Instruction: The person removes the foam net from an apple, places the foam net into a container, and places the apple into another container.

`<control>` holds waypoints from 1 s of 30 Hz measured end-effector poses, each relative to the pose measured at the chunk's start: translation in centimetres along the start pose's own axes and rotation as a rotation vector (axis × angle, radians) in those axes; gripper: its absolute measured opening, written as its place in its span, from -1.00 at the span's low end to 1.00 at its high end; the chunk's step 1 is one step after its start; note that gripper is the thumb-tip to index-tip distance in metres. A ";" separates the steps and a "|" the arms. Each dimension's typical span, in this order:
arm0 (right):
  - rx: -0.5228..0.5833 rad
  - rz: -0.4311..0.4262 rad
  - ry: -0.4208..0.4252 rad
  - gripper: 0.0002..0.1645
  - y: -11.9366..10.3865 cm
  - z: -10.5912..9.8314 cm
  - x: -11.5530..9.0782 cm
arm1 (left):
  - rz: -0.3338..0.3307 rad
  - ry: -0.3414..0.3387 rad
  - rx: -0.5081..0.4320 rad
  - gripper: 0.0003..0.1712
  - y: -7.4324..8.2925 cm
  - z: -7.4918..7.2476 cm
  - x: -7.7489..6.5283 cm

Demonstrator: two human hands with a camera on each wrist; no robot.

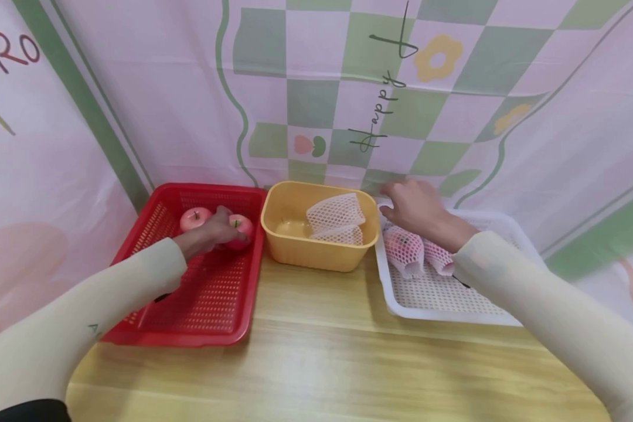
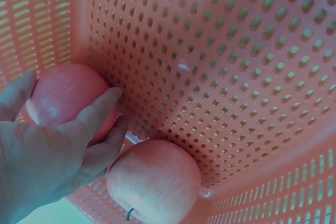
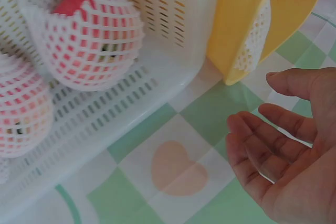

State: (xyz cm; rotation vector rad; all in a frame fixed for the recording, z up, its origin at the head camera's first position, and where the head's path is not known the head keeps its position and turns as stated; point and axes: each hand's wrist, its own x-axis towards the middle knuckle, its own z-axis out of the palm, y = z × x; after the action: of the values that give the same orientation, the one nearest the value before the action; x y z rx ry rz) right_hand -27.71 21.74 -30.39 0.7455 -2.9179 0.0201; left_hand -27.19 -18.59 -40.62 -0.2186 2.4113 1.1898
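Inside the red basket [image 1: 242, 293], my left hand [image 1: 216, 230] holds a red apple [image 2: 65, 95] with thumb and fingers around its sides. A second apple [image 2: 155, 182] lies beside it on the basket floor, its stem showing. My right hand [image 1: 414, 206] hovers over the back left corner of the white basket [image 1: 417, 312]. Its fingers are loosely bent and hold nothing in the right wrist view. Two apples in white foam nets, one nearer the left wall [image 1: 402, 249] and one beside it [image 1: 438, 257], lie in that basket, partly hidden by my right arm.
Between the baskets stands a yellow tub [image 1: 316, 258] with white foam nets [image 1: 336, 214] inside. All three containers rest on a wooden table [image 1: 316, 340]. A printed checkered cloth [image 1: 316, 102] hangs right behind them.
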 end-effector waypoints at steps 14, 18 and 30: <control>0.064 0.174 -0.145 -0.35 2.9 0.7 -3.1 | -0.028 -0.048 0.052 0.32 -0.1 0.2 1.4; 0.072 0.206 -0.197 -0.30 3.7 1.0 -3.8 | -0.023 -0.031 0.071 0.32 0.0 0.3 1.4; 0.113 0.203 -0.269 -0.27 5.1 2.2 -5.2 | 0.152 0.076 0.236 0.02 0.1 0.5 0.4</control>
State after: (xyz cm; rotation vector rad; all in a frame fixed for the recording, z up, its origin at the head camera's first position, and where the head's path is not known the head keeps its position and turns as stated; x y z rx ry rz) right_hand -25.92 28.58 -33.18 0.4978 -3.2624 0.1133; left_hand -27.39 -18.09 -40.98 -0.0071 2.6479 0.9622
